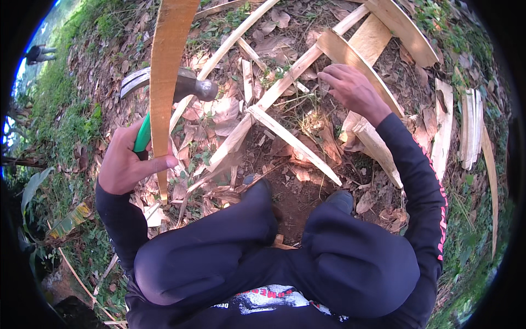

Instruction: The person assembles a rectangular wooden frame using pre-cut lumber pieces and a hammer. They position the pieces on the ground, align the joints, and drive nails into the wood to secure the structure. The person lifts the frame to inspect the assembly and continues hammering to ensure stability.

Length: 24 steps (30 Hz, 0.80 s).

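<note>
My left hand [129,159] is closed around the green handle of a claw hammer [201,89], with its thumb over the edge of a long upright wooden plank [167,60]. The plank passes in front of the hammer and hides part of its head and handle. My right hand [353,90] is raised beside a curved-edged board [346,50]. Its fingers are loosely bent and a little apart, and I see nothing in them. Left of it, a long split timber [285,82] slants over the leaf litter, and a pointed stick [296,145] lies against it.
My bent legs and dark shoes [341,202] are at the lower middle. More boards [402,32] lie at the far right, and several pale slats [471,129] at the right. Dry leaves, wood chips and bare soil [293,203] cover the ground. A person [39,54] is far off at the left.
</note>
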Each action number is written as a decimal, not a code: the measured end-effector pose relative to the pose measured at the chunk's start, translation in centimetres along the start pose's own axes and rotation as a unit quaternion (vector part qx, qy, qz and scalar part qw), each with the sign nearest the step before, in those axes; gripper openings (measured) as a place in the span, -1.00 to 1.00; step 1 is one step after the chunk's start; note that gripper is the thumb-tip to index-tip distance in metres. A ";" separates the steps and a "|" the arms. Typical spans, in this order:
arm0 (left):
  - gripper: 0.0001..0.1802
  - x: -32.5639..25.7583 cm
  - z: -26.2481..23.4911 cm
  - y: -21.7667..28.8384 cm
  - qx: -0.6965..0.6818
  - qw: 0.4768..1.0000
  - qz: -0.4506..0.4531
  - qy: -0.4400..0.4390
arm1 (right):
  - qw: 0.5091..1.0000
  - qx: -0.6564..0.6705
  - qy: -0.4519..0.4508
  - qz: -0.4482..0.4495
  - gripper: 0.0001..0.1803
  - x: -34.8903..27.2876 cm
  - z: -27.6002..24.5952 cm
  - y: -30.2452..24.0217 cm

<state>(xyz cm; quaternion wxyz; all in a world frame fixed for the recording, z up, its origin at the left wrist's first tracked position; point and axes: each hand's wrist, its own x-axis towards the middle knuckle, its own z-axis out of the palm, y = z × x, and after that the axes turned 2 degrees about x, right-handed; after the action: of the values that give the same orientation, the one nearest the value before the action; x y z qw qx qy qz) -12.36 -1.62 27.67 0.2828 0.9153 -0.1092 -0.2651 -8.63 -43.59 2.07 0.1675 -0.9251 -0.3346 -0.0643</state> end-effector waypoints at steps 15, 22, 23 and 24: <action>-0.51 -14.9 -7.2 -7.8 -0.155 0.901 0.068 0.400 | 0.983 -0.020 -0.099 -0.151 -0.48 10.5 11.7 1.3; -0.50 -18.2 -6.9 -8.0 -0.135 0.881 0.080 0.447 | 0.983 -0.038 -0.057 -0.167 -0.48 13.8 8.0 0.9; -0.50 -18.5 -6.8 -8.0 -0.141 0.875 0.087 0.456 | 0.985 -0.055 -0.070 -0.150 -0.46 14.8 7.3 1.0; -0.49 -18.9 -6.6 -7.8 -0.137 0.867 0.086 0.471 | 0.984 -0.062 -0.063 -0.153 -0.46 16.0 7.0 1.0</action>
<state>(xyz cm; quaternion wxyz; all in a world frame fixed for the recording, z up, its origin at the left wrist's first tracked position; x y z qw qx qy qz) -24.13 14.41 35.75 0.4447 0.8704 -0.0040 0.2111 4.34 -32.25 -1.03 0.0765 -0.8739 -0.4774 -0.0512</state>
